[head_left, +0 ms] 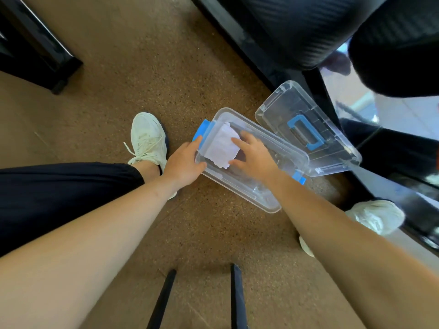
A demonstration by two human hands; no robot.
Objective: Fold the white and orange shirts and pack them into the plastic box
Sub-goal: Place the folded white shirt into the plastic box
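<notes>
A clear plastic box (pixel 247 188) with blue latches lies open on the brown floor. A folded white shirt (pixel 222 144) sits in its far left end. My right hand (pixel 255 155) rests inside the box with its fingers spread on the shirt's right edge. At the box's near left rim, my left hand (pixel 184 162) grips the corner next to a blue latch (pixel 202 130). No orange shirt is in view.
The box's clear lid (pixel 306 129) with a blue handle lies beside it on the right, against a dark glass table (pixel 392 138). My white shoes (pixel 147 138) stand on either side. Black furniture stands at the far left and a black chair at the top right.
</notes>
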